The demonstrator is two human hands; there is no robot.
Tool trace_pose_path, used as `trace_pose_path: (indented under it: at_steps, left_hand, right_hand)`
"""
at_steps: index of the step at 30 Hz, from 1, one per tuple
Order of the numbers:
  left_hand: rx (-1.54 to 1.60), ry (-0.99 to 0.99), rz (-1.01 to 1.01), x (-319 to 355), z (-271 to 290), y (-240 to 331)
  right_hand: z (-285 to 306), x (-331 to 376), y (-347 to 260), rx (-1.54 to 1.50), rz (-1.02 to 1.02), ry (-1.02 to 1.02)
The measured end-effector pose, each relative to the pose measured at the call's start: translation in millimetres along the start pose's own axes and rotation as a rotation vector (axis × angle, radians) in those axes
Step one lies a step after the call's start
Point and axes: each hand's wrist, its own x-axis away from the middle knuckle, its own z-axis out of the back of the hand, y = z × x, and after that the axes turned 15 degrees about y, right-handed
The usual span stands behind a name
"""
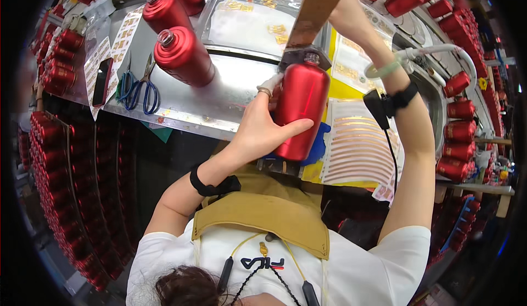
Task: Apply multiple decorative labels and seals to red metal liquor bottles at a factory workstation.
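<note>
My left hand (pixel 259 120) grips a glossy red bottle (pixel 303 111) with a clear neck. Its thumb lies across the front, and the other fingers go round the far left side, with a whitish covering on at least one. The bottle rests tilted against a dark holder below a brown post (pixel 315 15). My right hand (pixel 349 16) reaches to the far right, beside that post, over the decal sheets; its fingers are hidden. Near it lies a sheet with gold decals (pixel 348 64). Closer to me is another sheet of curved gold strips (pixel 354 147).
Several red bottles (pixel 184 56) stand on the metal table at left. Blue-handled scissors (pixel 147 89), a phone (pixel 102 82) and decal sheets (pixel 125 34) lie nearby. A metal tray (pixel 211 31) holds white paper and gold pieces. Racks of red bottles (pixel 55 191) flank both sides.
</note>
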Motion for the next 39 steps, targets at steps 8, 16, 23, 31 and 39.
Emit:
trace_pose_path:
  at_steps: [8, 16, 23, 31, 39]
  left_hand:
    - [0.004, -0.093, -0.084, 0, -1, -7]
    - [0.09, -0.061, -0.149, -2, -6, -13]
    - [0.123, -0.277, -0.144, -9, 8, -3]
    - [0.237, -0.098, -0.028, -1, -6, -1]
    - [0.593, -0.082, 0.193, -7, 4, 1]
  right_hand:
    - [81, 95, -80, 0.065, 0.017, 0.247]
    - [95, 133, -165, -0.053, -0.171, 0.122]
    - [64, 138, -151, -0.276, -0.459, -0.005]
    - [29, 146, -115, -0.29, -0.421, 0.154]
    - [22, 148, -116, -0.395, -0.519, 0.189]
